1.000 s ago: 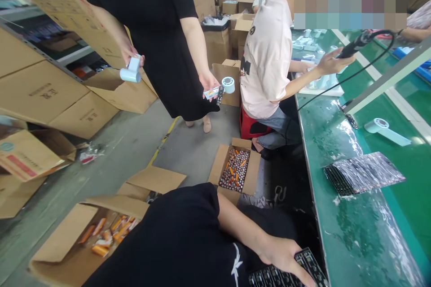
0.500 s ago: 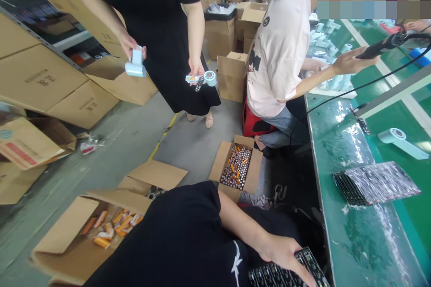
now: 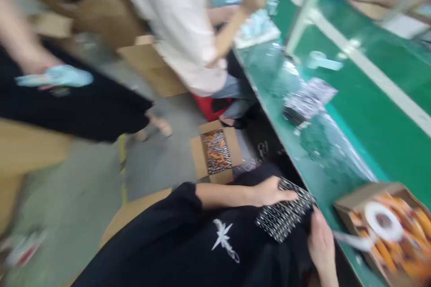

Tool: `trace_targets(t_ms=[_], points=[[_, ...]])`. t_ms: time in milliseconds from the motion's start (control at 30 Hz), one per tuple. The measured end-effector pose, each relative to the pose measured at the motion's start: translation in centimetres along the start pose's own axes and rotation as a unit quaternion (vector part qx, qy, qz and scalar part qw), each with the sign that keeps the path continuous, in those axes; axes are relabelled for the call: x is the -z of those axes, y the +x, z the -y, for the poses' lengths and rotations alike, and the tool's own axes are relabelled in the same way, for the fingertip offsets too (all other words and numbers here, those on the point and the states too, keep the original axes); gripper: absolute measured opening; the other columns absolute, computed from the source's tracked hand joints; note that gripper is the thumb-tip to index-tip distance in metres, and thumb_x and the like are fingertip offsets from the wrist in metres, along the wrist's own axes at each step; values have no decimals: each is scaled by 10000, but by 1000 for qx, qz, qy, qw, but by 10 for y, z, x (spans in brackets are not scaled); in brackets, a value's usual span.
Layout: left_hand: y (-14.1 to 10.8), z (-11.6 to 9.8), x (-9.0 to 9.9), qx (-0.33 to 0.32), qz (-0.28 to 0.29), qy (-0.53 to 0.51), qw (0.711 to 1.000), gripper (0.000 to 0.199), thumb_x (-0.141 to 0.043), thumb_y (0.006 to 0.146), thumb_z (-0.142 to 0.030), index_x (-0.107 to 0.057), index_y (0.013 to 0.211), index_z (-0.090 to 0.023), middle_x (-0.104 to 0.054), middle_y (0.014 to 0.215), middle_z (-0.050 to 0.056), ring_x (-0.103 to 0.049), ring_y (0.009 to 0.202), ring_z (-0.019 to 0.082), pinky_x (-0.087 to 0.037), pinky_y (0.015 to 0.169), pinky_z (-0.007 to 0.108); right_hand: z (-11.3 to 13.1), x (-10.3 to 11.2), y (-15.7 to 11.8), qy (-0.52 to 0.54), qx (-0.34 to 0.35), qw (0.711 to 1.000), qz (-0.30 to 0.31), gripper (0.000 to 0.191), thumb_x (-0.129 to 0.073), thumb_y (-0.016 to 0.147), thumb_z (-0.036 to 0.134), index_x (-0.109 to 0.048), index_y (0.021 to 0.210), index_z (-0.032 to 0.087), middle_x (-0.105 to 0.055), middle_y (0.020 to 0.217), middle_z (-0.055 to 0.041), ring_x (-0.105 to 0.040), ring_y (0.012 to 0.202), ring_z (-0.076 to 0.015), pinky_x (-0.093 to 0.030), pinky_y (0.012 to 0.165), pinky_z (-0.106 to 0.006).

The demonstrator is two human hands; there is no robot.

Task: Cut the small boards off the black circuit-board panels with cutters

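Left hand: the left hand (image 3: 271, 192) lies flat, fingers spread and open, on top of the black tray (image 3: 286, 215), pressing it down on the lap.
Right hand: the right hand (image 3: 319, 242) is at the tray's right end, near the front edge of the green table (image 3: 353, 112); whether it grips the tray or only touches it, I cannot tell, the picture is blurred.
Black tray: it rests on the person's lap, below the table's front edge, and is filled with rows of small shiny pieces.
Box on table: an open carton (image 3: 387, 228) with orange pieces and a white tape roll (image 3: 382, 222) sits at the near corner of the table, just beside the right hand.
Further on table: a shiny packet (image 3: 308, 101) lies near the front edge.
Floor: a small open box (image 3: 215, 154) of small parts stands beyond the knees.
Other people: one person sits at the table, one stands at the left with a pale blue object (image 3: 63, 76).
Risk: I judge the tray may tip from the lap and spill its pieces, because it has no firm support and only one hand clearly holds it down.
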State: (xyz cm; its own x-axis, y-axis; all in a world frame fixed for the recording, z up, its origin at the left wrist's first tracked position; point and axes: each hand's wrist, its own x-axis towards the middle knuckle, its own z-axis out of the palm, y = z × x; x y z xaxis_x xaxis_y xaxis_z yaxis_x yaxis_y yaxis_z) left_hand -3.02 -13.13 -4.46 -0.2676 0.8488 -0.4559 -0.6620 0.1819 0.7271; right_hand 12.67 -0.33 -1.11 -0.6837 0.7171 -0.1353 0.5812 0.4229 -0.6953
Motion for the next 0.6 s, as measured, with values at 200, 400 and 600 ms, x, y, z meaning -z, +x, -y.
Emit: trace_targets(t_ms=[200,400,600], points=[[3,-22,-10,-4,4,-10,1000,656,-979,701,-644,-825,1032,-98,-835,998,146,-788,899,278,-641,877,389,6,18,-19,159,17,986,39,579,-382,1149,626,-791,1234,225,-797,1123,-111,-729,1097,-293,-558,1087,-454],[-1,-22,-22,84,47,-19,995,617,-1008,670,-594,-796,960,-93,-834,952,151,-805,843,299,-675,808,419,3,31,-32,235,10,968,85,616,-355,1156,664,-640,830,225,-628,769,-23,-586,708,-196,-486,713,-331],[2,-15,-31,156,41,-24,987,634,-1047,606,-558,-768,943,-99,-826,911,139,-810,809,302,-689,716,399,-23,26,-47,340,-17,933,118,680,-384,1111,774,-604,782,221,-622,730,-13,-561,673,-177,-494,701,-328]])
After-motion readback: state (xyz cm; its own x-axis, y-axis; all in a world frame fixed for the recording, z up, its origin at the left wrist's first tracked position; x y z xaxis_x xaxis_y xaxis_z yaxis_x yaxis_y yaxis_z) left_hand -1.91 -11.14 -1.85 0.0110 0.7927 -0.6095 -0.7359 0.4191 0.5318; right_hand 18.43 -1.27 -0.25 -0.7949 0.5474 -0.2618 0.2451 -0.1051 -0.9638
